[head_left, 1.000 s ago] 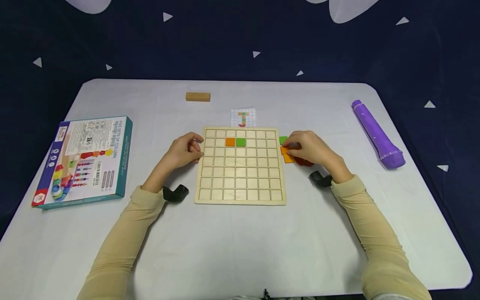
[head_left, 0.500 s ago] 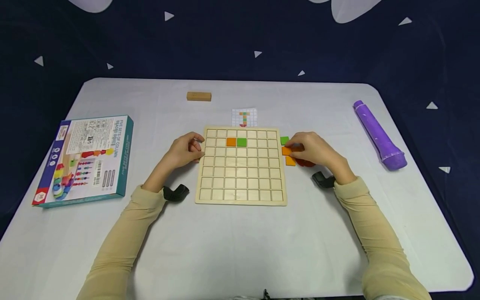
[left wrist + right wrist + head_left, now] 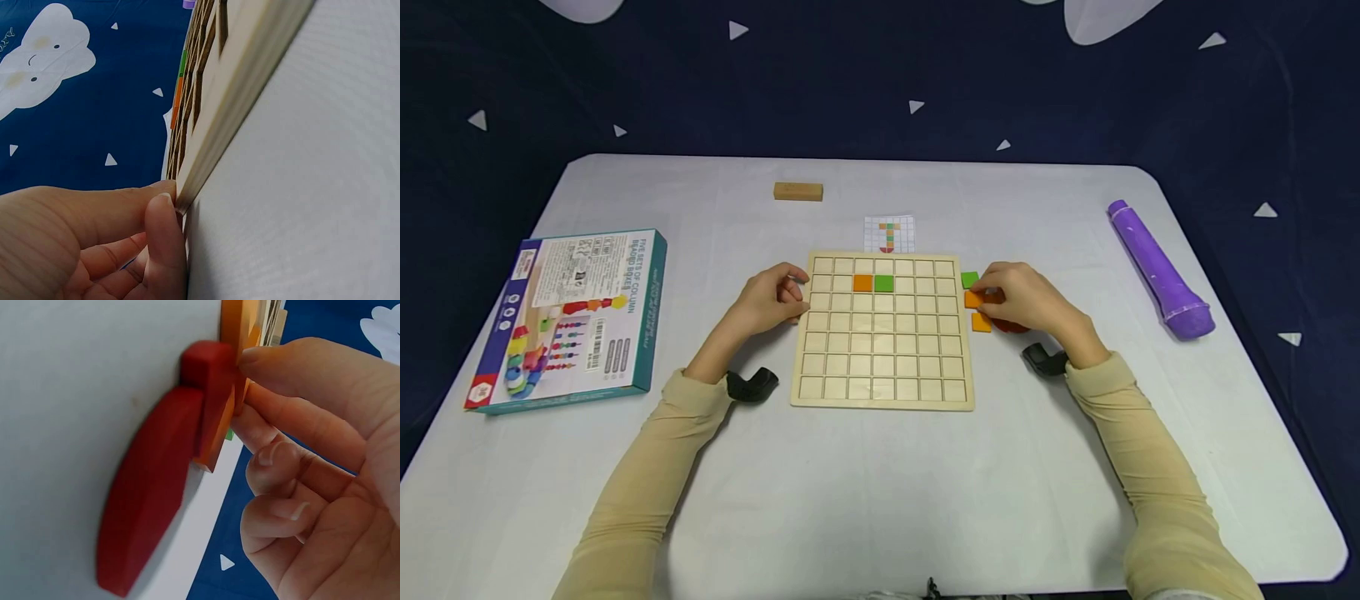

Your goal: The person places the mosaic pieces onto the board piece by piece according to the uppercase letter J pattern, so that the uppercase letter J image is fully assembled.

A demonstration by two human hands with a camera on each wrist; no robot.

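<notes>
A wooden grid board (image 3: 880, 406) lies mid-table, with an orange tile (image 3: 863, 284) and a green tile (image 3: 883, 284) side by side in its second row. My left hand (image 3: 767, 302) holds the board's left edge with thumb and index finger. Beside the right edge, my right hand (image 3: 1022, 296) pinches an orange tile (image 3: 973, 299), partly covered by the fingertips. Another green tile (image 3: 970, 280) lies beyond it, and another orange tile (image 3: 981, 322) nearer me. Red curved pieces (image 3: 150, 487) lie under the right hand, one against an orange tile.
A card with a coloured grid pattern (image 3: 889, 234) lies behind the board. Farther back is a wooden block (image 3: 798, 192). A flat toy box (image 3: 568, 321) stands at the left, and a purple microphone-shaped object (image 3: 1161, 271) at the right.
The two orange tiles under my right hand have come slightly apart, the nearer one shifting toward me. My left hand and the board keep their places.
</notes>
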